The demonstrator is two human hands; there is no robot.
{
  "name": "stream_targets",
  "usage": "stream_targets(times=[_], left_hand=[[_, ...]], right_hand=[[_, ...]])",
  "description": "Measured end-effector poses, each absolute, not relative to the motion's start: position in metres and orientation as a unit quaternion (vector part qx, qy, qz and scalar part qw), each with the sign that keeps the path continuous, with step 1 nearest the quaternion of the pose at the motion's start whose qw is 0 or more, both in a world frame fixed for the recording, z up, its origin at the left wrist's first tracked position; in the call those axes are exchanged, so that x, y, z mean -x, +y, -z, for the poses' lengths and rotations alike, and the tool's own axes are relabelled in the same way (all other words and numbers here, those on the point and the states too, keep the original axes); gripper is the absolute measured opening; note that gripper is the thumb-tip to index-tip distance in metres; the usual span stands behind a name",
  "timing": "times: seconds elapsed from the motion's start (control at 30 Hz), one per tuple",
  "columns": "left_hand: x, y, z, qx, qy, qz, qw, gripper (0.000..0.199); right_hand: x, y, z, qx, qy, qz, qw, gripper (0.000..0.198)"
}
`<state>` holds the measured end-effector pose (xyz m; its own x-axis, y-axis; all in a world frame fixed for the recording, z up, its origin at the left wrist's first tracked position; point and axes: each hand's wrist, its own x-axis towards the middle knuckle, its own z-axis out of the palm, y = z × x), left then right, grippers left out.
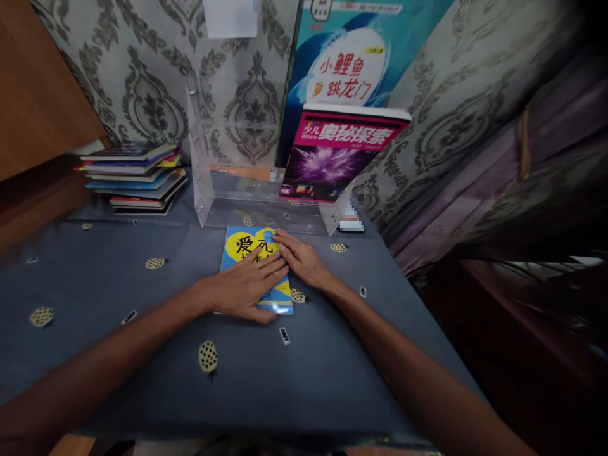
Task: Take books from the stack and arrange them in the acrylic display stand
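A blue and yellow book (230,256) with black characters on its cover lies flat on the table. My left hand (247,282) rests across the cover with its fingers stretched out, hiding the middle of the book. Along the right edge of the book lies my right hand (304,258), its fingers extended toward the upper right corner and touching the cover. Both hands are open, palms down. Just behind the book stands a clear acrylic rack (266,215), which holds a pink and purple book (327,155) and a large teal book (351,69), both leaning at its right side.
A stack of books (137,177) sits at the back left of the table. The blue-grey tablecloth (166,335) has pineapple prints. A blurred-out item (350,218) lies right of the rack. Patterned curtains (156,95) hang behind, and the table's right edge drops to a dark area.
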<state>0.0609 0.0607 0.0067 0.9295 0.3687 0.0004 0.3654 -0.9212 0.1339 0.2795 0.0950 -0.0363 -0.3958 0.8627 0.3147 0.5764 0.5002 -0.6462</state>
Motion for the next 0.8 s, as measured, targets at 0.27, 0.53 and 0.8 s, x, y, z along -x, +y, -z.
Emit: stream_targets(times=[0.27, 0.53, 0.8], left_hand=[[-0.061, 0.063, -0.007, -0.978, 0.19, -0.02, 0.08, 0.09], [-0.059, 0.061, -0.006, -0.971, 0.197, -0.043, 0.125, 0.081], [-0.06, 0.059, -0.011, -0.969, 0.202, -0.044, 0.135, 0.075]], right_hand=[[-0.276, 0.09, 0.03, 0.463, -0.811, -0.186, 0.305, 0.052], [-0.219, 0.098, -0.001, 0.349, -0.897, -0.165, 0.215, 0.048], [-0.173, 0.139, 0.002, 0.325, -0.917, -0.197, 0.12, 0.057]])
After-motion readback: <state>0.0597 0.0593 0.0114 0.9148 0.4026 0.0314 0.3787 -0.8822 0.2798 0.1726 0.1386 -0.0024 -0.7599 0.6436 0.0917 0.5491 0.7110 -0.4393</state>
